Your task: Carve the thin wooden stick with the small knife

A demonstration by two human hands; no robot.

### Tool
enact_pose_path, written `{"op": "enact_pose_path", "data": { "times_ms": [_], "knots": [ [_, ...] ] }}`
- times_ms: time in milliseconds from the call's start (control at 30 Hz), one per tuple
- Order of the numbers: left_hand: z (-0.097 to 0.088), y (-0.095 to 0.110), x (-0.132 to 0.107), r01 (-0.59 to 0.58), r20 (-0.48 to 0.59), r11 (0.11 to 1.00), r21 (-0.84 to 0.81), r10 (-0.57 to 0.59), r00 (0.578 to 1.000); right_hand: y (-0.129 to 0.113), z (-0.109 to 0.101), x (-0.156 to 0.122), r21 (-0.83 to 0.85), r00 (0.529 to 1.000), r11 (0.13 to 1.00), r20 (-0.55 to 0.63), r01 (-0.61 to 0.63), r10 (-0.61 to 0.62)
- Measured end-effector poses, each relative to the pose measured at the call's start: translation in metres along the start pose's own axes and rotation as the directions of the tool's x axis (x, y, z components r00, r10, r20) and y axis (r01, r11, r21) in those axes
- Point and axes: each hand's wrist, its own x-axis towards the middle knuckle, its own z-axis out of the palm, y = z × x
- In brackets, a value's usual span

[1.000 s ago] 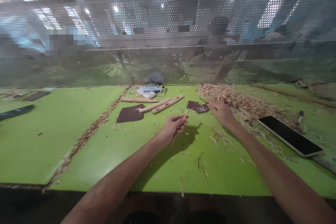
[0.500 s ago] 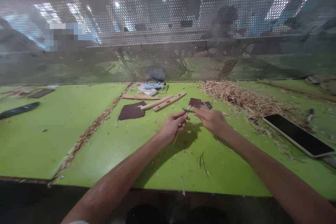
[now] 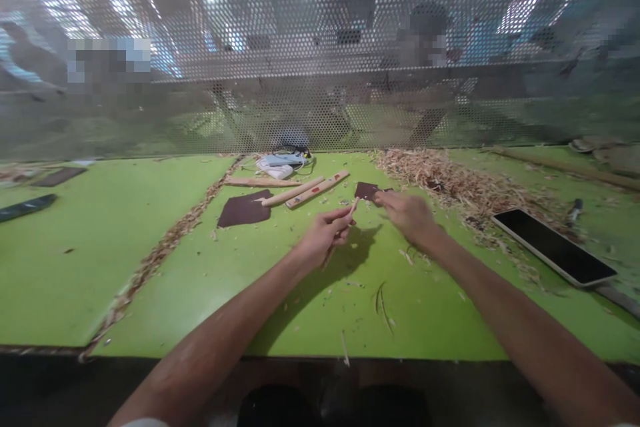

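Observation:
My left hand [image 3: 324, 233] is closed in a pinch on a thin wooden stick [image 3: 350, 210], whose tip points up and to the right. My right hand [image 3: 409, 215] hovers just to the right of it. Its smeared fingers reach a small dark brown sheet [image 3: 367, 189] lying on the green table [image 3: 150, 240]; I cannot tell whether they grip anything. The two hands are a short gap apart, above a few loose shavings.
A larger dark brown sheet [image 3: 244, 211] and three wooden sticks [image 3: 316, 188] lie behind my left hand, with a white and blue cabled item [image 3: 280, 163] further back. A shavings pile [image 3: 440, 177] spreads at right, beside a black phone [image 3: 553, 247]. A perforated metal screen [image 3: 320, 67] closes the back; a person sits beyond it.
My right hand came in to meet the left hand at the stick's tip, then moved back out to the small dark sheet. The left hand kept its hold on the stick.

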Motion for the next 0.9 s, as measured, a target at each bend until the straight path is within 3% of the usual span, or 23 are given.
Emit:
{"op": "enact_pose_path", "data": {
  "times_ms": [100,167,333,433,633,800,900],
  "knots": [
    [-0.005,0.000,0.000,-0.005,0.001,1.000,0.019,0.005,1.000,0.018,-0.009,0.002,-0.009,0.985,0.996,-0.146,-0.094,0.092],
    [-0.008,0.001,0.001,0.001,-0.030,1.000,0.019,-0.001,1.000,0.016,-0.010,0.000,0.061,0.980,0.993,-0.167,-0.096,0.105],
    [-0.007,0.003,0.002,0.058,-0.038,0.994,-0.089,-0.061,0.997,-0.024,0.005,-0.008,0.155,0.998,0.987,0.036,0.037,-0.043],
    [-0.003,0.002,0.000,0.066,-0.034,0.988,-0.142,-0.072,0.997,-0.040,0.008,-0.010,0.084,0.994,0.992,0.050,0.098,-0.102],
    [0.002,0.000,-0.004,0.075,-0.047,0.986,-0.148,-0.083,0.995,-0.048,0.002,-0.011,-0.089,0.989,0.986,0.055,0.140,-0.136],
    [0.007,0.002,-0.012,0.105,-0.003,0.985,-0.137,-0.106,0.994,-0.031,-0.007,-0.005,-0.060,0.999,0.997,0.032,0.039,-0.037],
    [0.009,0.007,-0.016,0.087,0.041,0.989,-0.119,-0.083,0.996,-0.011,-0.015,-0.002,0.023,0.995,0.998,-0.082,-0.056,0.058]
  ]
}}
